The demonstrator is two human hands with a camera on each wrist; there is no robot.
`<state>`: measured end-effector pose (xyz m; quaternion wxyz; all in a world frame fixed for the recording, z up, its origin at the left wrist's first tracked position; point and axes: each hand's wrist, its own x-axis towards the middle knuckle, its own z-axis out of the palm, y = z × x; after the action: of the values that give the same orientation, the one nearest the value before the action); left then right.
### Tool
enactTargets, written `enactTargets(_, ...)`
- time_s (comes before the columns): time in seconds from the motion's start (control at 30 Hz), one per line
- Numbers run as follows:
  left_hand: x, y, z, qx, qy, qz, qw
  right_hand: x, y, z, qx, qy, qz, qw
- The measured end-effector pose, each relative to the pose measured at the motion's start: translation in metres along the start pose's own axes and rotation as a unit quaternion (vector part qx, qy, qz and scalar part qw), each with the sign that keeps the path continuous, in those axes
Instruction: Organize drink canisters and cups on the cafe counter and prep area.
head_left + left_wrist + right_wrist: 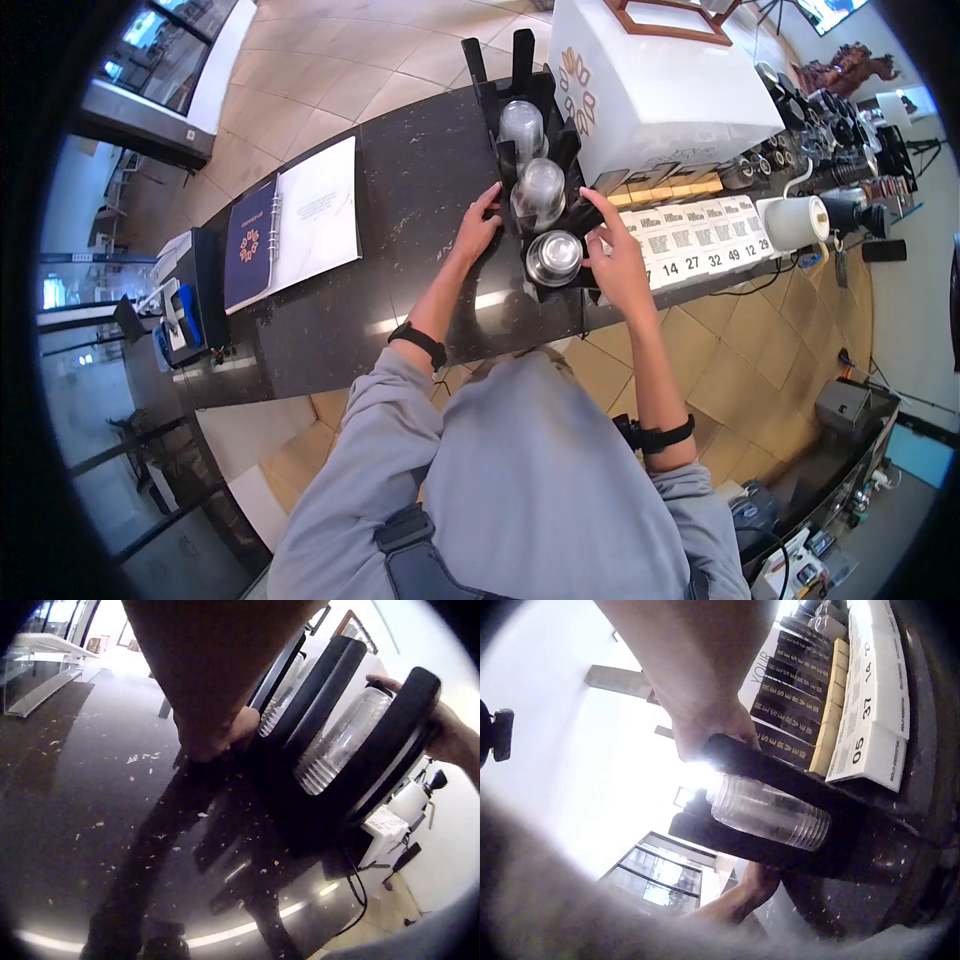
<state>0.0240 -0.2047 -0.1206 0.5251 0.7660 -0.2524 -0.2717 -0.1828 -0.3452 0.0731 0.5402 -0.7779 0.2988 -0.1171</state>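
A black cup rack (498,120) with tall upright posts stands near the counter's right part in the head view. Three columns of clear cups (540,190) sit in it in a row, bottoms up, ribbed toward their lower end in the wrist views. My left hand (478,228) holds the rack's left side low down, its fingers curled at the base in the left wrist view. On the opposite side my right hand (618,262) grips the rack, thumb and fingers about a post (742,761); part of this hand is hidden behind that post.
A dark speckled counter (420,180) carries an open ring binder (310,225) at left. Right of the rack stand a white box (660,90), black reserved signs (787,712) and numbered white cards (690,240). A white lamp-like object (792,222) and cables lie beyond.
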Motion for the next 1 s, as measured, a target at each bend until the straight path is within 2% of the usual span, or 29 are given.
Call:
enactTargets(0.03,-0.001,-0.002,-0.001,-0.021,-0.009,0.009,1.0,-0.001,-0.002,0.0,-0.006,0.001,0.005,1.0)
enactTargets(0.07,-0.002,-0.004,-0.002,-0.041,-0.018,0.019,0.999,0.0,-0.006,-0.005,-0.01,-0.023,0.06,0.998)
enactTargets(0.17,-0.005,-0.001,-0.003,-0.055,-0.018,0.029,0.998,-0.003,-0.017,-0.006,0.015,-0.029,0.088,0.996)
enactTargets(0.2,-0.005,-0.005,-0.002,-0.055,-0.026,0.032,0.998,-0.004,-0.008,-0.003,0.016,-0.01,0.006,1.0)
enactTargets(0.23,-0.005,-0.008,-0.002,-0.064,-0.028,0.035,0.997,-0.006,-0.001,-0.001,0.017,-0.002,0.009,1.0)
enactTargets(0.33,-0.005,-0.014,-0.005,-0.087,-0.029,0.046,0.995,-0.015,0.01,-0.002,0.097,0.093,-0.061,0.989)
enactTargets(0.4,-0.014,-0.017,-0.006,-0.104,-0.03,0.048,0.993,-0.035,0.02,-0.008,0.129,0.121,-0.054,0.983)
enactTargets(0.47,-0.026,-0.017,-0.008,-0.153,-0.03,-0.018,0.988,-0.065,0.026,-0.015,0.166,0.182,-0.049,0.968)
enactTargets(0.5,-0.035,-0.018,-0.007,-0.151,-0.039,-0.015,0.988,-0.083,0.037,-0.023,0.166,0.191,-0.047,0.966)
enactTargets(0.57,-0.063,-0.02,-0.004,-0.125,-0.045,0.028,0.991,-0.124,0.077,-0.047,0.125,0.166,0.019,0.978)
enactTargets(0.6,-0.078,-0.012,-0.004,-0.125,-0.052,0.033,0.99,-0.144,0.095,-0.056,0.107,0.185,0.054,0.975)
enactTargets(0.67,-0.112,0.011,-0.004,0.01,-0.071,0.072,0.995,-0.187,0.144,-0.072,0.093,0.206,0.116,0.967)
enactTargets(0.77,-0.14,0.007,0.009,0.018,-0.055,0.077,0.995,-0.257,0.241,-0.09,0.12,0.209,0.231,0.943)
enactTargets(0.8,-0.148,0.006,0.012,0.053,-0.049,0.078,0.994,-0.286,0.292,-0.093,0.122,0.201,0.272,0.933)
enactTargets(0.83,-0.155,0.003,0.015,0.057,-0.047,0.083,0.994,-0.316,0.342,-0.096,0.124,0.193,0.312,0.922)
enactTargets(0.9,-0.167,-0.005,0.024,0.147,-0.051,0.063,0.986,-0.371,0.406,-0.104,0.121,0.115,0.452,0.876)
enactTargets(0.97,-0.181,-0.002,0.036,0.161,-0.044,0.072,0.983,-0.43,0.444,-0.105,0.151,0.085,0.545,0.821)
enactTargets(1.0,-0.187,0.0,0.042,0.188,-0.036,0.081,0.978,-0.454,0.458,-0.105,0.188,0.096,0.55,0.808)
